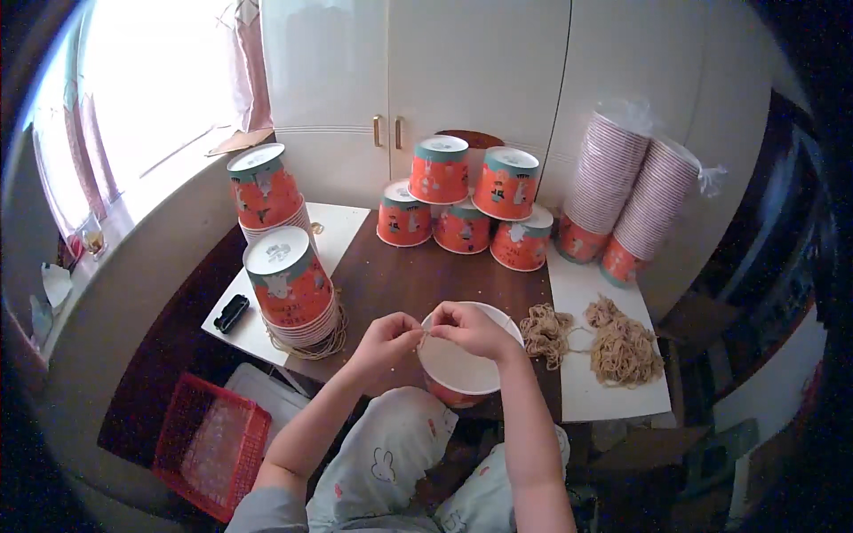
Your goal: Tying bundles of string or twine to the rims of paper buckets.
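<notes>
An orange paper bucket with a white inside stands open end up at the table's front edge, close to my knees. My left hand pinches at the left side of its rim. My right hand reaches over the mouth, and its closed fingertips meet those of the left. A short bit of tan cord shows at the fingertips; most of it is hidden by the fingers. Just right of the bucket lies a loose bundle of tan cord, with a larger heap of cord beyond it.
Upside-down bucket stacks stand at left, tan cords hanging around the nearer one. Several upturned buckets are piled at the back; tall wrapped stacks stand back right. A black object lies at left, a red basket below.
</notes>
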`<state>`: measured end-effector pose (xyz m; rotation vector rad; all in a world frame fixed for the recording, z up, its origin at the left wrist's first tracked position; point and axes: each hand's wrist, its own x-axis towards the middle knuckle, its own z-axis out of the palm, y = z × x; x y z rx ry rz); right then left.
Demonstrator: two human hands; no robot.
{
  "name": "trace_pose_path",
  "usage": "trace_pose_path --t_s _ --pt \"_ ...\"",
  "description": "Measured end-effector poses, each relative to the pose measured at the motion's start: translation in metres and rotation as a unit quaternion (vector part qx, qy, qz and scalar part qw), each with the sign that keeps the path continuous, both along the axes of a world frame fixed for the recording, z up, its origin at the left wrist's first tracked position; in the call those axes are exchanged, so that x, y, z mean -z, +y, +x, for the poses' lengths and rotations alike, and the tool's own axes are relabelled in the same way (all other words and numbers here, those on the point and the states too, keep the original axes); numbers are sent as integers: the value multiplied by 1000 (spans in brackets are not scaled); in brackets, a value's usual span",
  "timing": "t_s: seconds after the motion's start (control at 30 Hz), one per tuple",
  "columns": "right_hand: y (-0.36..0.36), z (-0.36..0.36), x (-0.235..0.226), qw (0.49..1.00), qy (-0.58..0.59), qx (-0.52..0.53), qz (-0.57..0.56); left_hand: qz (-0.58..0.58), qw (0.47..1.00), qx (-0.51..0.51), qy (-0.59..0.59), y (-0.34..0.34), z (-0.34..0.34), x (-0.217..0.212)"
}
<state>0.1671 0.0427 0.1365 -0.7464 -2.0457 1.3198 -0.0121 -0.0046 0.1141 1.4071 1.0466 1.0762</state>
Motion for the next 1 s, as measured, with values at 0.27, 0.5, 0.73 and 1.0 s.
trace_pose_path --t_s 0.27,0.5,0.73,1.0 --pt "9 -1 13 1000 -12 -22 12 8 997 -41 -63 0 9 5" --pt "4 -1 9 998 -35 -49 20 34 997 -60 -38 3 8 10" --pt "5 -3 11 997 -10 -70 28 53 995 -80 -30 6 10 22" --pt "-3 -8 -4 999 -24 27 39 215 960 -140 116 -8 3 4"
